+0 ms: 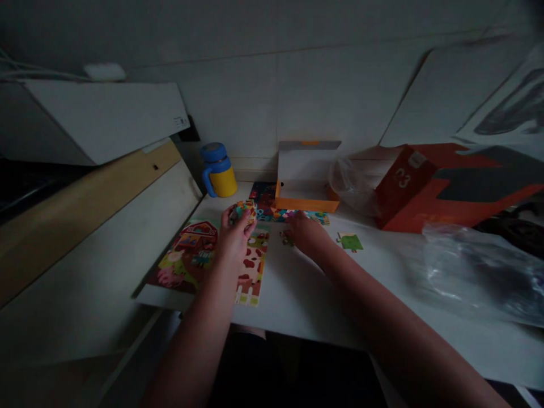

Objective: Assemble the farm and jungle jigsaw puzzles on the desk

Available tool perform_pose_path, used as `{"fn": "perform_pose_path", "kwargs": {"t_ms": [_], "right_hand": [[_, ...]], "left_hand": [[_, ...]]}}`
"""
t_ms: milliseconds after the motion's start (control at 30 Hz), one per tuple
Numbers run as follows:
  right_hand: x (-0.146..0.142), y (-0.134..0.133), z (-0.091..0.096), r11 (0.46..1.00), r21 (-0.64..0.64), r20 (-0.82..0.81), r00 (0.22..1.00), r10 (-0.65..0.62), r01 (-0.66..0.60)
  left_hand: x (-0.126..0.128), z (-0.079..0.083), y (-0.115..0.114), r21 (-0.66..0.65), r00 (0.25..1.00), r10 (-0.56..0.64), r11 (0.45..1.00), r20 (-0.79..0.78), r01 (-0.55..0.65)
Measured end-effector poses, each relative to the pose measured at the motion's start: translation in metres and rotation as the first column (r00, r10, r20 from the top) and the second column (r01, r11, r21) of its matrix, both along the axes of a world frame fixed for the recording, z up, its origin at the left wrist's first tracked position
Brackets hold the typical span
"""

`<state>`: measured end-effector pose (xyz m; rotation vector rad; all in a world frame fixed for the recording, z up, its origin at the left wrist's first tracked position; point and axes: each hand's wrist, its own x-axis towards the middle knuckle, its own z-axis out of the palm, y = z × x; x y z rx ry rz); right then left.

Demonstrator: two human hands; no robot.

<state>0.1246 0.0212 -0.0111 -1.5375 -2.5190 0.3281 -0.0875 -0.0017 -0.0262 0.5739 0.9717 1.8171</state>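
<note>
Plainly, colourful puzzle pieces (246, 209) in the left hand (235, 224).

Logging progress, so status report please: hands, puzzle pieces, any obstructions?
Left hand holding puzzle pieces. Right hand at another piece, grip unclear. Green piece farther right. Open orange box just beyond right hand.

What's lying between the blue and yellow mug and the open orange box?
In the head view, part of a dark illustrated sheet lies there, with a strip of white tabletop nearer the mug.
</note>
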Motion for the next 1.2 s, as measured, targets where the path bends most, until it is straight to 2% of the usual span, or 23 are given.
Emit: {"fn": "perform_pose_path", "kwargs": {"t_ms": [67,133,233,300,333,467,600,700,967,1200], "right_hand": [[-0.005,-0.009,-0.002,0.994,0.099,0.001,0.999,0.037,-0.037],[-0.011,-0.019,-0.004,0.962,0.182,-0.022,0.978,0.21,-0.202],[-0.022,-0.035,-0.009,0.854,0.173,-0.091,0.856,0.509,-0.49],[-0.029,-0.041,-0.015,0.795,0.169,-0.151,0.782,0.604,-0.582],[-0.032,-0.042,-0.018,0.783,0.175,-0.173,0.764,0.622,-0.597],[-0.035,-0.041,-0.023,0.788,0.173,-0.192,0.764,0.616,-0.591],[-0.027,-0.041,-0.018,0.777,0.129,-0.149,0.763,0.629,-0.616],[-0.024,-0.044,-0.014,0.789,0.088,-0.117,0.78,0.615,-0.609],[-0.029,-0.041,-0.019,0.815,0.073,-0.09,0.81,0.579,-0.574],[-0.033,-0.034,-0.02,0.831,0.061,-0.084,0.827,0.557,-0.553]], "left_hand": [[0.007,0.001,-0.008,0.009,1.0,-0.015,1.0,-0.016,0.015],[0.015,0.005,-0.014,0.004,0.999,-0.043,0.999,-0.03,0.043],[0.026,0.012,-0.021,0.007,0.994,-0.075,0.997,-0.077,0.075],[0.029,0.016,-0.024,0.022,0.99,-0.088,0.996,-0.109,0.091],[0.029,0.018,-0.026,0.031,0.989,-0.088,0.995,-0.121,0.093],[0.022,0.024,-0.027,0.065,0.991,-0.063,0.995,-0.115,0.071],[0.008,0.029,-0.024,0.135,0.997,-0.014,0.991,-0.081,0.025],[0.001,0.03,-0.023,0.171,0.997,0.009,0.985,-0.071,0.003],[0.004,0.025,-0.021,0.106,0.998,-0.009,0.994,-0.067,0.016],[-0.001,0.026,-0.018,0.187,0.999,0.021,0.982,-0.027,-0.015]]}}
